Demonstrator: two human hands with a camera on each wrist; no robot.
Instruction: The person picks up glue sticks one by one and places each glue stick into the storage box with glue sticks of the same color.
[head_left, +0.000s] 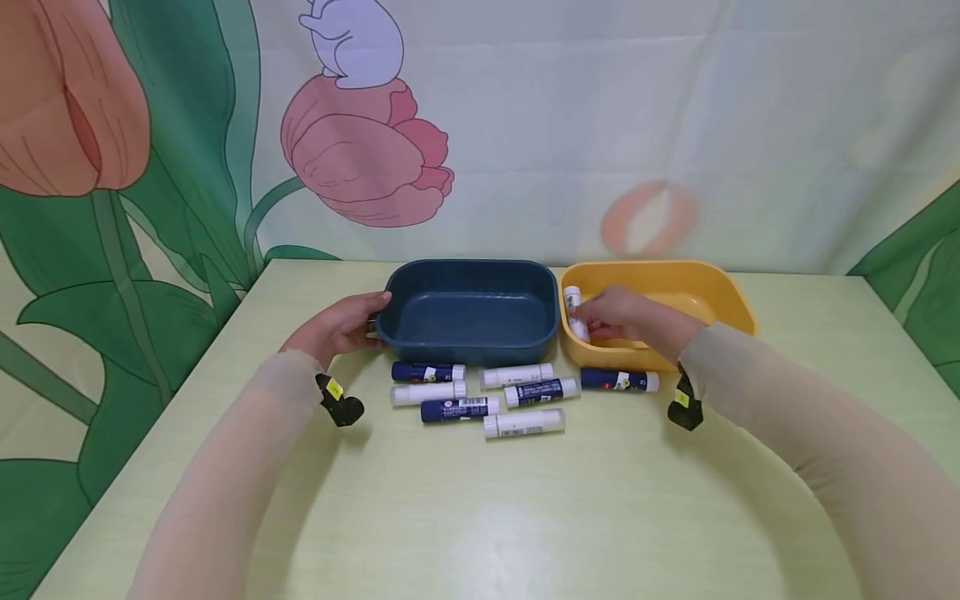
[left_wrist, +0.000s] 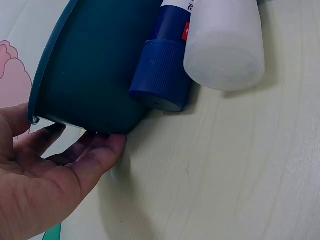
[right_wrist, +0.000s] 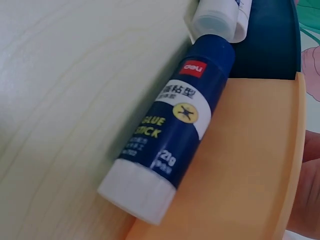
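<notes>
At the left end of a dark blue bin (head_left: pixel 472 350) (left_wrist: pixel 95 65), my left hand (head_left: pixel 341 323) (left_wrist: pixel 55 175) grips the bin, thumb at the rim and fingers against the outer wall. My right hand (head_left: pixel 618 312) (right_wrist: pixel 306 190) reaches into the yellow bin (head_left: pixel 667 267) (right_wrist: pixel 235 165) and pinches a white glue stick (head_left: pixel 573 300) that leans by its left wall. Outside this bin, along its front, lies a blue glue stick with a white cap (head_left: pixel 619 381) (right_wrist: pixel 172 120). Most of the right hand is hidden in the right wrist view.
In front of the blue bin lie several more glue sticks, among them a blue one (head_left: pixel 427 372) (left_wrist: pixel 162 75) and a white one (head_left: pixel 428 393) (left_wrist: pixel 225 50). The two bins stand side by side on the pale table (head_left: pixel 465 517), before a printed cloth (head_left: pixel 525 150).
</notes>
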